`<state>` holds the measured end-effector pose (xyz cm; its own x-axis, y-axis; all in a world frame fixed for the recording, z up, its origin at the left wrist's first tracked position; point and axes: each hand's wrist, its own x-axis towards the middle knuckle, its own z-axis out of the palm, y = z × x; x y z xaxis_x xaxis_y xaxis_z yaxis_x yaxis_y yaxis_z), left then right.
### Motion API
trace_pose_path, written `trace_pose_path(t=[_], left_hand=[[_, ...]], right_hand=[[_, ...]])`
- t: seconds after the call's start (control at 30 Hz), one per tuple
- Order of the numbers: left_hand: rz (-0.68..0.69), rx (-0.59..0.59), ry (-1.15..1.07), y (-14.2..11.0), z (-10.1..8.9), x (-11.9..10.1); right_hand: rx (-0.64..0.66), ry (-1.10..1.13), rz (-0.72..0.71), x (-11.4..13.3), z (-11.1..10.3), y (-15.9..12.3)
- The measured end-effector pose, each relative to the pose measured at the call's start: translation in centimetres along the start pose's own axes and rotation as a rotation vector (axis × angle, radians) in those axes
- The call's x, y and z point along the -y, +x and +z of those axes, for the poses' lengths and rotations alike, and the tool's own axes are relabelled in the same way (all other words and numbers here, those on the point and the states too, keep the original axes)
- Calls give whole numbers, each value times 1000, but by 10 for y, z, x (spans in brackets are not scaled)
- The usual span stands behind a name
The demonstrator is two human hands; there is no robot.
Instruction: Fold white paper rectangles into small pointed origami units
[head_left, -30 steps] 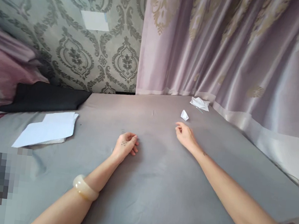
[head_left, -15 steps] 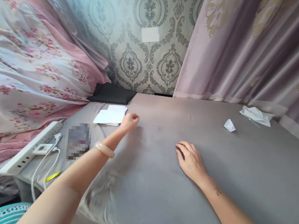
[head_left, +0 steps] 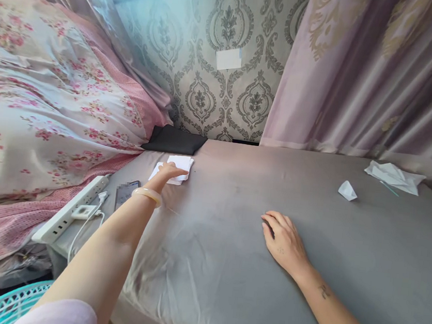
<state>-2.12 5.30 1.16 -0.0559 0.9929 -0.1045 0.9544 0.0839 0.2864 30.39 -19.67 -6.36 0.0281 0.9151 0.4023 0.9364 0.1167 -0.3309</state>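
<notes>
My left hand [head_left: 168, 171] reaches out over a small stack of white paper sheets [head_left: 179, 164] at the far left of the grey bed sheet [head_left: 228, 257]. Its fingers are stretched flat and touch the top sheet; a pale bangle [head_left: 147, 195] sits on that wrist. My right hand [head_left: 283, 240] lies palm down on the grey sheet near the middle, fingers relaxed and apart, holding nothing. A small folded white paper piece [head_left: 347, 190] lies beyond it to the right.
A crumpled white tissue [head_left: 392, 176] lies at the far right by the lilac curtain [head_left: 367, 70]. A black cushion [head_left: 174, 140] sits against the patterned wall. A white power strip [head_left: 72, 210], a phone [head_left: 125, 192], floral bedding [head_left: 50, 107] and a teal basket [head_left: 8, 305] are at the left.
My view has swung left. My left hand has gone from a loose fist on the sheet to stretched out on the paper stack. My right hand has drawn back and settled flat.
</notes>
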Motion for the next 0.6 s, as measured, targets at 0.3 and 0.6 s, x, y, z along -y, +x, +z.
trace_pose_path(t=[0.3,0.6], left_hand=[[-130,106,55,13,-3,-3],[-104,90,35,22,0,-1]], right_hand=[[11,-8,2,0,1,0],[-2,6,-7,0,0,0]])
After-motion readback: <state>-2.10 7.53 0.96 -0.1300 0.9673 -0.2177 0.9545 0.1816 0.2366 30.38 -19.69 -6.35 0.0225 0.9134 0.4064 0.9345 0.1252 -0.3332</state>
